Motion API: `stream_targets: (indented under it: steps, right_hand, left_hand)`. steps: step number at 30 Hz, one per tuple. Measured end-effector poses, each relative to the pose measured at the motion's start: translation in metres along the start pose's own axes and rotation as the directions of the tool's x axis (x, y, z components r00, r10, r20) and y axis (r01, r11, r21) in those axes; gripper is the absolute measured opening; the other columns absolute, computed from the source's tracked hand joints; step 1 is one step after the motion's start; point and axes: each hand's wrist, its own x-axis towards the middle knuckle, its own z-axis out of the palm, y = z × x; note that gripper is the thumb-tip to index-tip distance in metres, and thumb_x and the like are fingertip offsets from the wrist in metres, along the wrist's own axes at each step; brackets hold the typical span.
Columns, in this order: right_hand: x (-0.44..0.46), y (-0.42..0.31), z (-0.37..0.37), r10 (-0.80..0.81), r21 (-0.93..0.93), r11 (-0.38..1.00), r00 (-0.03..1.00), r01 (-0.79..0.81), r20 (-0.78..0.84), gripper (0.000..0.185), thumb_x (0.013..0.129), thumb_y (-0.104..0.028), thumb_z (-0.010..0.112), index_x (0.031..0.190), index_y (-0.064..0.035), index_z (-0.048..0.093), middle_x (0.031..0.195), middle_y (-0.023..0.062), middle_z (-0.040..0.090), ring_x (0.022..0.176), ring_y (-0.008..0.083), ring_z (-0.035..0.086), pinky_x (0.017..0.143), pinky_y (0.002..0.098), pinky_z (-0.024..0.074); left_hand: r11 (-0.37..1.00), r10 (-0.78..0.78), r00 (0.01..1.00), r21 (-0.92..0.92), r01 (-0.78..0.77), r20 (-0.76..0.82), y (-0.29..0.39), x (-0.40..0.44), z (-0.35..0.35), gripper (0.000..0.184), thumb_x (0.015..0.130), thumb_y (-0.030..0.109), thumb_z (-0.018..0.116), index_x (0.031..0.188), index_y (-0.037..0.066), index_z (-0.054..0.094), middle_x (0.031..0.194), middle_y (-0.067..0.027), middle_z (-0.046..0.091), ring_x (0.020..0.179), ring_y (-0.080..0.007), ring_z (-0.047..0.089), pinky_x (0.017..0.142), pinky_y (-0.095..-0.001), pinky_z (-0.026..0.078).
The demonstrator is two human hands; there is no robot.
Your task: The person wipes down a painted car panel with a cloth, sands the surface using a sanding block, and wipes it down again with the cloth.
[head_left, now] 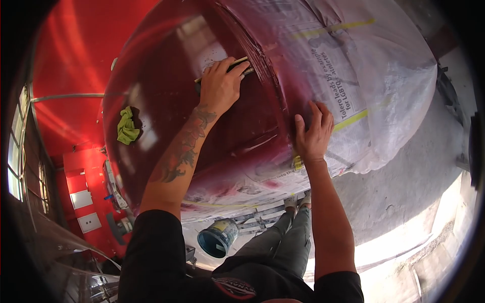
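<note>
The left hand (220, 87) is closed over a flat block (240, 61) with a tan edge, fingers bent across it on the glossy maroon panel (166, 96). Just right of that grip runs the crinkled border of the newspaper masking (328, 65); to its left, bare panel stretches as far as a crumpled yellow-green cloth (128, 126), leaving open room between. The tattooed forearm slants up from the lower left, wrist bent. Right of and below the grip, the right hand (314, 132) holds nothing, its fingers spread over the masked edge.
</note>
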Motion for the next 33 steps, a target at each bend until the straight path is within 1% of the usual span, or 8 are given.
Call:
stream_targets:
  steps: [6,11,14,22,26,29,31,33]
  right_hand:
    - [0.001,-0.002,-0.001,0.004,0.003,1.0,1.0,-0.004,-0.001,0.048,0.095,-0.039,0.067,0.131,-0.0075,0.06,0.131,0.0156,0.056,0.119,0.0389,0.053,0.107,0.0526,0.0371]
    - [0.002,-0.003,-0.001,-0.003,0.001,1.0,1.0,0.003,-0.011,0.047,0.096,-0.039,0.066,0.13,-0.0075,0.06,0.13,0.0156,0.056,0.117,0.0381,0.053,0.105,0.0518,0.038]
    - [0.002,-0.002,-0.001,-0.017,-0.006,1.0,1.0,0.017,-0.019,0.047,0.096,-0.039,0.066,0.129,-0.0072,0.06,0.129,0.0156,0.056,0.116,0.0377,0.054,0.105,0.0515,0.0384]
    - [0.0,-0.002,0.001,-0.006,-0.008,1.0,1.0,0.006,-0.021,0.048,0.095,-0.04,0.067,0.13,-0.0072,0.06,0.129,0.0151,0.056,0.118,0.0375,0.053,0.105,0.0521,0.0383]
    - [0.001,-0.001,-0.001,0.0,-0.001,1.0,1.0,0.0,-0.006,0.048,0.095,-0.04,0.067,0.13,-0.0073,0.06,0.129,0.0153,0.056,0.118,0.0382,0.053,0.106,0.0523,0.038]
    - [0.001,-0.004,-0.002,0.007,0.004,1.0,1.0,-0.007,-0.01,0.048,0.095,-0.04,0.067,0.129,-0.0075,0.06,0.13,0.0153,0.056,0.118,0.0384,0.053,0.106,0.0522,0.038]
    - [0.0,-0.003,-0.001,0.007,-0.002,1.0,1.0,-0.007,-0.005,0.047,0.095,-0.04,0.067,0.129,-0.0076,0.061,0.13,0.0153,0.056,0.118,0.0383,0.053,0.106,0.0521,0.0381]
    - [0.001,-0.001,-0.001,0.002,-0.018,1.0,1.0,-0.002,-0.001,0.047,0.095,-0.04,0.067,0.129,-0.0078,0.061,0.13,0.0152,0.056,0.118,0.0381,0.053,0.106,0.052,0.0382]
  left_hand:
    - [0.99,-0.125,0.992,0.062,0.125,0.002,-0.014,0.024,0.005,0.041,0.089,0.008,0.071,0.129,0.02,0.07,0.124,-0.0065,0.065,0.111,-0.0285,0.063,0.093,-0.0434,0.048]
    - [0.999,0.032,0.999,0.004,-0.032,0.033,-0.006,0.01,-0.004,0.037,0.091,0.01,0.069,0.127,0.018,0.071,0.121,-0.0062,0.067,0.111,-0.0285,0.064,0.092,-0.0447,0.048]
    - [0.995,-0.097,0.995,0.032,0.096,0.028,-0.022,0.034,0.003,0.039,0.089,0.009,0.07,0.127,0.018,0.071,0.123,-0.0065,0.065,0.112,-0.0289,0.062,0.094,-0.0454,0.048]
    - [0.994,0.009,0.991,-0.113,0.006,0.133,0.013,-0.03,-0.028,0.039,0.088,0.009,0.073,0.127,0.015,0.071,0.124,-0.0085,0.064,0.114,-0.0296,0.061,0.097,-0.0446,0.048]
    - [0.985,-0.173,0.982,0.008,0.174,-0.068,-0.043,-0.057,-0.052,0.036,0.09,0.01,0.071,0.125,0.014,0.071,0.12,-0.0082,0.067,0.11,-0.0307,0.065,0.096,-0.0442,0.049]
    - [0.923,-0.383,0.921,-0.001,0.384,0.067,-0.072,-0.072,-0.059,0.041,0.095,0.02,0.07,0.135,0.012,0.066,0.139,-0.0151,0.061,0.128,-0.0349,0.058,0.106,-0.0471,0.045]
    - [0.902,-0.242,0.97,0.373,0.215,0.026,-0.051,-0.079,-0.055,0.057,0.098,0.037,0.066,0.148,0.011,0.054,0.157,-0.019,0.044,0.144,-0.0396,0.042,0.114,-0.0565,0.036]
    - [0.94,-0.218,0.959,0.304,0.156,0.182,0.002,-0.079,-0.051,0.082,0.1,0.058,0.054,0.159,0.004,0.034,0.168,-0.0182,0.026,0.155,-0.0398,0.024,0.121,-0.0627,0.02]
